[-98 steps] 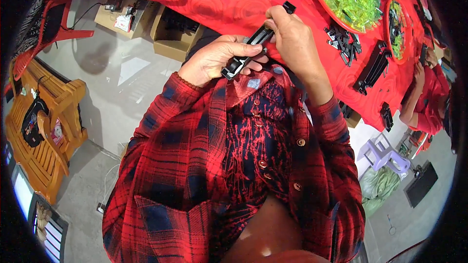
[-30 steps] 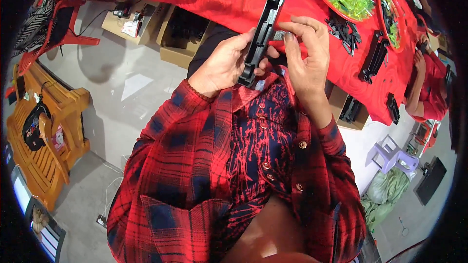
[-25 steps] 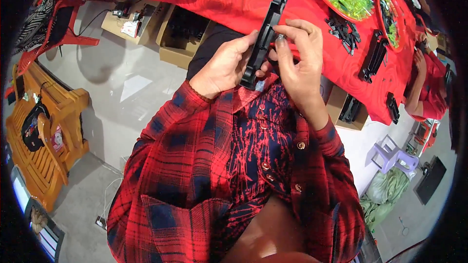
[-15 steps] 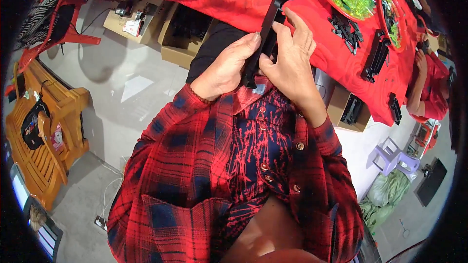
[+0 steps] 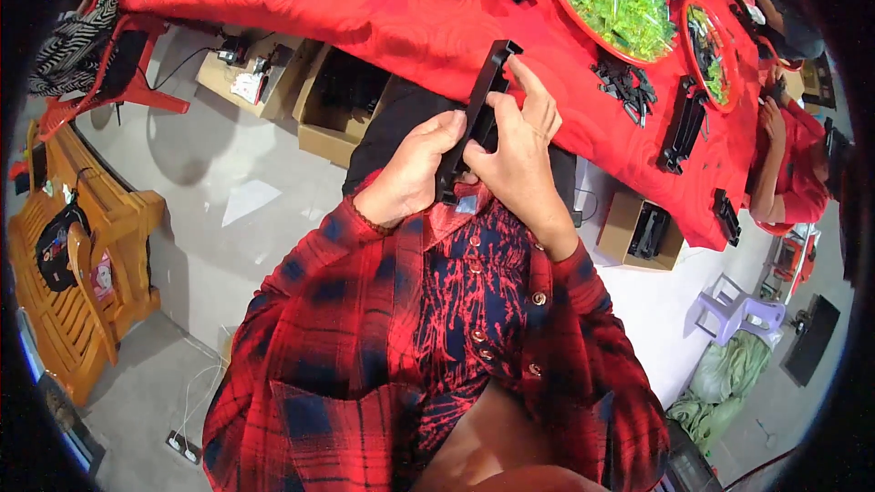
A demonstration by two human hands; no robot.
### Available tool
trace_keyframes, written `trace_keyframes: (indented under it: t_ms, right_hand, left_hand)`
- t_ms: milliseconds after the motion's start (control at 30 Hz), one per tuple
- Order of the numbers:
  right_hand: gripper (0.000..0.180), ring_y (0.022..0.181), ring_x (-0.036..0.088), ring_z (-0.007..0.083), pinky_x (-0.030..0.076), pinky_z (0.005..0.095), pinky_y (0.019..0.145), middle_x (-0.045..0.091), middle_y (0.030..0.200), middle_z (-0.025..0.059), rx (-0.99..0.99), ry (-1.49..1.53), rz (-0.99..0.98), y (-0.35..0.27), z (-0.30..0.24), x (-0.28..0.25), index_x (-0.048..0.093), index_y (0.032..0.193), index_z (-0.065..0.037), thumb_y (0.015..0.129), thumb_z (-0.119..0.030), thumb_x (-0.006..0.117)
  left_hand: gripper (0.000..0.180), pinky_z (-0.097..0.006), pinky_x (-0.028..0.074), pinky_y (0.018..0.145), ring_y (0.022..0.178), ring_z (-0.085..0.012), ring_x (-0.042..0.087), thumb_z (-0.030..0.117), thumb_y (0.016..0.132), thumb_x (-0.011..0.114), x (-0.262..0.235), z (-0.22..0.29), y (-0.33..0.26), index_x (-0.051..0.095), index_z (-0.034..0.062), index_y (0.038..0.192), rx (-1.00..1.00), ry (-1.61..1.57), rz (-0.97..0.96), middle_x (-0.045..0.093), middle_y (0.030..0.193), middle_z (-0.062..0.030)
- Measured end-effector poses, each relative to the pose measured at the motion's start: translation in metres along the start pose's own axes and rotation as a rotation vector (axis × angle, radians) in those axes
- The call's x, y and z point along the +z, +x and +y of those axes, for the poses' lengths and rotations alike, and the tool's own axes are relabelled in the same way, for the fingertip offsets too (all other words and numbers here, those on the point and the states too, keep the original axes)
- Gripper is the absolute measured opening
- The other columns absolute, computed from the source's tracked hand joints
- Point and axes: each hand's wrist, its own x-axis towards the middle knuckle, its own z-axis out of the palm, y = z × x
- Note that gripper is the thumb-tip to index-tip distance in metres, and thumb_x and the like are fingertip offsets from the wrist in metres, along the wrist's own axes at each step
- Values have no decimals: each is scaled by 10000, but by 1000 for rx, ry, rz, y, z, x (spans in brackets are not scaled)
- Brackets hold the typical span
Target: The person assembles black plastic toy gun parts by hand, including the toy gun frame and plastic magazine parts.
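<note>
Long black part (image 5: 478, 109) held before the chest, tilted, its far end leaning right, just off the near edge of the red tablecloth (image 5: 383, 0). Left hand (image 5: 412, 166) closed on its near half, thumb along the left side. Right hand (image 5: 524, 141) lies against the right side, fingers spread toward the far end – whether they pinch anything there, cannot tell. Handling, my judgement: brace with the left, spread right-hand pressure evenly, avoid twisting the slim body – and turn the hidden side into view to check.
</note>
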Motion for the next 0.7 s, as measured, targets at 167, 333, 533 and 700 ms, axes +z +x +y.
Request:
trace_keyframes:
  t_ms: [167,333,533,700]
  right_hand:
    - [447,1293,347,427,251,549,1080,360,1470,208,-7,13,-6,-2,2,1,596,1061,11,653,-124,723]
    - [458,1305,338,436,232,565,1101,362,1477,187,-2,5,-4,-4,3,4,601,1056,9,639,-126,733]
    - [475,1320,330,435,232,567,1099,369,1477,181,-27,2,28,-3,7,6,601,1063,-1,626,-118,744]
    - [472,1342,328,422,247,540,1092,368,1485,184,-22,21,40,0,5,-2,598,1069,-9,638,-122,754]
  left_hand:
    - [238,-279,555,627,700,-115,633,293,1057,474,-2,-1,-1,569,83,1116,-2,-40,30,631,879,-24]
    - [241,-286,569,613,721,-128,654,295,1052,485,-8,0,-3,572,78,1109,-23,-97,-87,645,906,-34]
    - [221,-292,577,640,745,-128,657,270,1047,500,-6,0,1,578,73,1109,0,-100,-27,649,930,-43]
    - [248,-288,560,732,832,-114,652,276,1045,509,0,4,3,585,65,1151,33,-35,-18,651,979,-38]
